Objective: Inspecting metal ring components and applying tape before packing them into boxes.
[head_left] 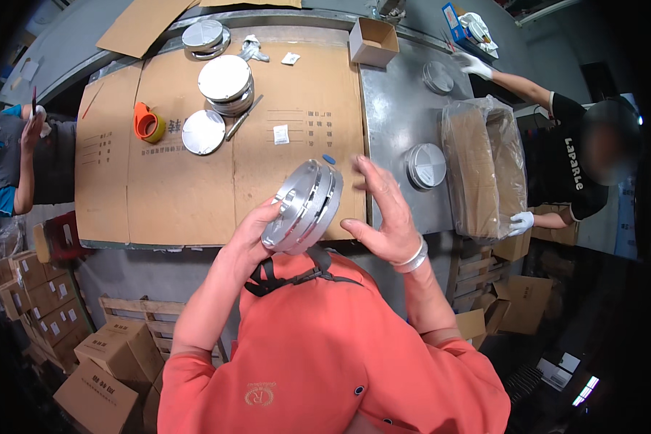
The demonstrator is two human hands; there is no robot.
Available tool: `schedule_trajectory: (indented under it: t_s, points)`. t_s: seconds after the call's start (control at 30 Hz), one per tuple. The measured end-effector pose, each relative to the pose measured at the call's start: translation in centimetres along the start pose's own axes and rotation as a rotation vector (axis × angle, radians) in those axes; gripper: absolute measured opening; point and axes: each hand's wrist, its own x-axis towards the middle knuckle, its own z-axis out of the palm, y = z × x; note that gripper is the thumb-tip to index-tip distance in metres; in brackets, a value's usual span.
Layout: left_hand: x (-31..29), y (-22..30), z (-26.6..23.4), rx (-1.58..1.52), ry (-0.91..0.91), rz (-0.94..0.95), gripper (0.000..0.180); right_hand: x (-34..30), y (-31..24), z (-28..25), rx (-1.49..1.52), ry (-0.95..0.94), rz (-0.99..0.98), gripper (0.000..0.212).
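Observation:
My left hand (250, 233) grips a thick round silver metal piece (305, 208) by its left edge. The piece is tilted on its side above the table's near edge and looks like discs or rings stacked together, with a dark groove around the rim. My right hand (385, 217) is raised to its right with thumb and fingers spread, not touching it; its fingertips are a little blurred. A small blue oval (329, 159) lies just beyond the piece. Farther off are a stack of silver discs (226, 78), a single disc (203, 133) and a slim grey rod (244, 118).
Cardboard (184, 195) covers the table, with an orange tape dispenser (143, 116) and small white packets (281, 134). On the bare metal surface at right are more discs (426, 166) and a plastic-lined carton (477, 130). One person works at right, another at far left.

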Motion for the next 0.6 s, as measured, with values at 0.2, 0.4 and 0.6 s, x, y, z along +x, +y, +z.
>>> schedule_trajectory:
  t_s: [0.2,0.4,0.6]
  points:
    - [1.1,-1.5,0.7,0.013,-0.063,-0.306,0.047,0.9,1.5,-1.1,-0.050,-0.377,-0.065,0.077]
    - [1.3,-2.4,0.9,-0.183,-0.204,-0.512,0.062,-2.7,5.0,-1.1,0.351,-0.146,0.330,0.056]
    - [0.9,-3.0,2.8,0.216,-0.250,-0.502,0.074,-6.2,10.0,-0.5,1.064,0.063,0.484,0.065]
